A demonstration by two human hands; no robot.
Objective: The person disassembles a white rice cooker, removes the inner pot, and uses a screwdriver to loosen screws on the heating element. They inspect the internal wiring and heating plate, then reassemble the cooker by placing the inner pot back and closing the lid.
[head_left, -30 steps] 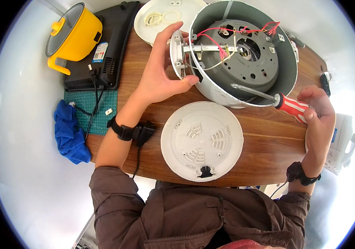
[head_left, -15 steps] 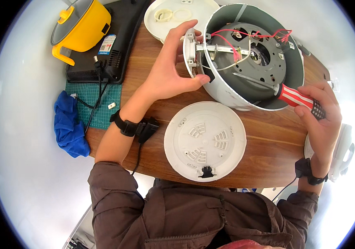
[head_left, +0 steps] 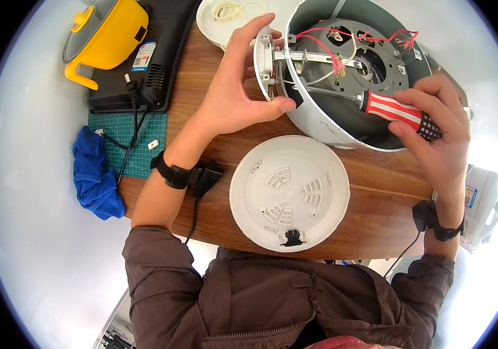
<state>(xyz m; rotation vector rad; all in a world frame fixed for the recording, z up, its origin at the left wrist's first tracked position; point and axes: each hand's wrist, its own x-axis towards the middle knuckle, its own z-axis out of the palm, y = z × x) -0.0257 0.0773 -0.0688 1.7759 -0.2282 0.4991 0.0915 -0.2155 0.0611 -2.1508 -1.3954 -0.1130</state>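
Observation:
My left hand (head_left: 228, 96) is closed around a white plastic panel (head_left: 262, 58) at the left side of an appliance's round metal housing (head_left: 324, 125), probably a rice cooker's. The thumb presses the panel's lower edge. My right hand (head_left: 444, 136) grips a screwdriver (head_left: 391, 110) by its red and white striped handle with a starred end. Its shank points left inside the housing, with the tip close to the wall beside the panel. Red wires (head_left: 371, 38) and a white wire run across the open housing. A round vented white cover (head_left: 289, 195) lies on the table in front.
On the left, a yellow pot (head_left: 109, 41) stands on a black appliance (head_left: 161, 58), with a green cutting mat (head_left: 153, 125) and blue cloth (head_left: 91, 174) nearby. A white lid (head_left: 214, 26) lies behind my left hand. A white appliance (head_left: 481, 198) stands at the right.
My right hand has moved left with the screwdriver, bringing its shank across the housing toward the panel side. My left hand keeps its hold on the panel. The view has shifted slightly.

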